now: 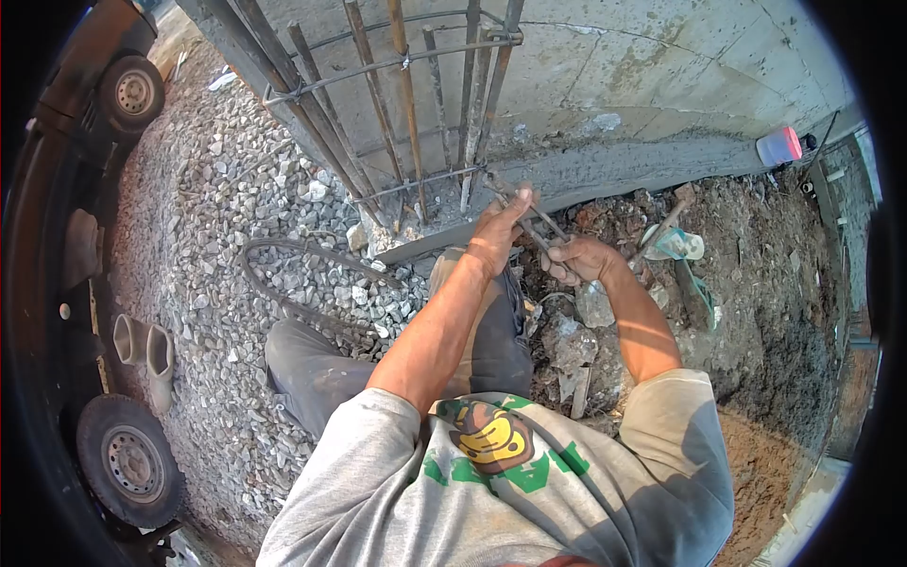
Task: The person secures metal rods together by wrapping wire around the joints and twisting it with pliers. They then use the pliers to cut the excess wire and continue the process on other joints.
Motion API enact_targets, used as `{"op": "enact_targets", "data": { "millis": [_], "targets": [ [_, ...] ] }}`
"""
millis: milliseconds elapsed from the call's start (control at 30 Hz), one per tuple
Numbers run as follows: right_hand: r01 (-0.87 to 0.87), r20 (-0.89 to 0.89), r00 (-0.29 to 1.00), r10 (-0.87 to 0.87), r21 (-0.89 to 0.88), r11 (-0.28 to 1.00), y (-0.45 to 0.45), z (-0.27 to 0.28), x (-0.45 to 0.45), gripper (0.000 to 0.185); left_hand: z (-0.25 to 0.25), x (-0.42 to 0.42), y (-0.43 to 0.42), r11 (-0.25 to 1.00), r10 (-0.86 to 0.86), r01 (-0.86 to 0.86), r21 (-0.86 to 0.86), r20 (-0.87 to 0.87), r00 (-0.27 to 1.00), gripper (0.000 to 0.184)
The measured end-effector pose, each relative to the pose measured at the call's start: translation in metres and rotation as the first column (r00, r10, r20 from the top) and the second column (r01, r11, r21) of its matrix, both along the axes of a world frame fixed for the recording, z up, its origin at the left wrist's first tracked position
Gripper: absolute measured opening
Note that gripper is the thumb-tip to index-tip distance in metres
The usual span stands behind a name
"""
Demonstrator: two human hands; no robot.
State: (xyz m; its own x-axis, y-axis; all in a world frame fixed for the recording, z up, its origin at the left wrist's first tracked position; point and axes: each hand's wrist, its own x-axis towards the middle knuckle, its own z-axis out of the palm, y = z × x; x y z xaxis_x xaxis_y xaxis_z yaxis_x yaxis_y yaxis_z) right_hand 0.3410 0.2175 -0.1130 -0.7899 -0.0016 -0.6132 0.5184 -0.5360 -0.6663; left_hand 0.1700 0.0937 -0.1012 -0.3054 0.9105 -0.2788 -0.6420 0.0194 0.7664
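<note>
My left hand [501, 230] is closed around the front part of a pair of metal pincers [551, 225], close to the lowest tie ring of the rebar column cage [408, 113]. Further back, my right hand [580, 259] has its fingers curled around the pincers' handles. The jaws point up and left at the cage's lower right corner; whether they grip a wire is too small to tell. Rusty upright bars and several square rings make up the cage, which stands against a grey concrete wall [652, 76].
Gravel [227, 236] spreads left, with a bent dark rod [269, 288] on it. Boots [159, 364] stand beside a dark vehicle with a wheel [132, 461]. On the dirt at right lie sandals [699, 295] and a wooden-handled tool [664, 229]. A pink-white bucket [779, 146] rests on the ledge.
</note>
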Motion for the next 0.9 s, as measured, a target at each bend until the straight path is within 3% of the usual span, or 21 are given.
{"op": "enact_targets", "data": {
  "millis": [33,67,100,167,200,233,267,300,333,367,400,433,500,533,600,633,700,767,867,900],
  "targets": [
    [0.047,-0.057,0.997,-0.052,-0.083,0.995,-0.024,-0.005,0.002,0.033,-0.001,0.001,0.004,0.999,0.007,-0.012,0.043,0.099,0.995,0.064],
    [0.054,-0.115,0.991,-0.076,-0.18,0.982,-0.042,-0.011,0.0,0.033,-0.002,0.003,0.011,0.994,0.078,-0.085,0.075,0.096,0.992,0.048],
    [0.06,-0.137,0.986,-0.095,-0.237,0.97,-0.056,-0.012,-0.002,0.033,-0.007,0.001,0.012,0.994,0.074,-0.081,0.077,0.096,0.993,0.048],
    [0.137,-0.031,0.99,-0.137,-0.015,0.99,-0.063,0.0,0.001,0.034,-0.016,-0.003,0.013,0.987,-0.035,-0.022,0.159,0.345,0.938,0.037],
    [0.14,-0.033,0.99,-0.141,-0.013,0.99,-0.065,0.013,0.0,0.034,-0.013,0.0,0.015,0.987,-0.039,-0.018,0.161,0.344,0.938,0.037],
    [0.116,0.005,0.991,-0.134,0.469,0.875,-0.066,0.029,-0.001,0.034,-0.005,0.006,0.02,0.984,0.033,-0.1,0.147,0.405,0.914,0.038],
    [0.044,0.044,0.988,-0.146,0.836,0.548,-0.066,0.04,-0.001,0.037,0.003,0.013,0.025,0.975,0.103,-0.182,0.128,0.465,0.879,0.043],
    [0.044,0.045,0.988,-0.15,0.838,0.544,-0.069,0.046,-0.003,0.037,0.012,0.019,0.032,0.975,0.098,-0.179,0.132,0.467,0.879,0.043],
    [0.023,-0.012,0.97,-0.242,0.999,0.043,-0.075,0.049,-0.005,0.042,0.019,0.026,0.04,0.953,0.194,-0.286,0.102,0.52,0.832,0.043],
    [-0.045,-0.108,0.949,-0.295,0.883,-0.467,-0.08,0.051,-0.008,0.048,0.026,0.03,0.046,0.92,0.283,-0.386,0.069,0.565,0.775,0.044],
    [-0.127,-0.07,0.942,-0.328,0.83,-0.543,-0.078,0.055,-0.012,0.055,0.025,0.032,0.052,0.91,0.293,-0.41,0.065,0.598,0.746,0.044],
    [-0.128,-0.073,0.941,-0.332,0.829,-0.544,-0.07,0.048,-0.013,0.055,0.018,0.034,0.054,0.911,0.289,-0.406,0.068,0.597,0.748,0.044],
    [-0.219,0.112,0.946,-0.303,0.912,-0.346,-0.038,0.029,-0.017,0.05,0.007,0.03,0.06,0.915,0.367,-0.403,-0.009,0.432,0.824,0.044],
    [-0.23,0.157,0.955,-0.253,0.93,-0.289,-0.025,0.035,-0.02,0.049,0.009,0.028,0.06,0.912,0.372,-0.41,-0.006,0.432,0.821,0.044],
    [-0.263,0.224,0.961,-0.162,0.924,-0.279,0.01,0.054,-0.027,0.048,0.009,0.026,0.054,0.969,0.248,-0.247,-0.025,0.185,0.951,0.053],
    [-0.299,0.288,0.954,-0.08,0.917,-0.264,0.027,0.057,-0.029,0.048,0.005,0.023,0.044,0.968,0.252,-0.25,-0.035,0.18,0.951,0.053],
    [-0.276,0.283,0.959,-0.011,0.928,-0.25,0.065,0.047,-0.039,0.047,-0.001,0.01,0.018,0.995,0.016,-0.014,-0.096,0.023,1.0,0.068],
    [-0.251,0.276,0.959,0.067,0.933,-0.257,0.098,0.037,-0.053,0.047,-0.009,-0.003,-0.01,0.981,0.01,0.0,-0.192,0.049,0.999,0.066],
    [-0.116,0.219,0.938,0.267,0.928,-0.353,0.135,0.013,-0.092,0.048,-0.025,-0.024,-0.039,0.987,0.118,-0.111,-0.113,0.054,0.992,0.066],
    [-0.139,0.246,0.928,0.279,0.925,-0.353,0.144,0.008,-0.102,0.049,-0.019,-0.03,-0.046,0.983,0.048,-0.057,-0.173,-0.056,0.997,0.067]
  ]
}}
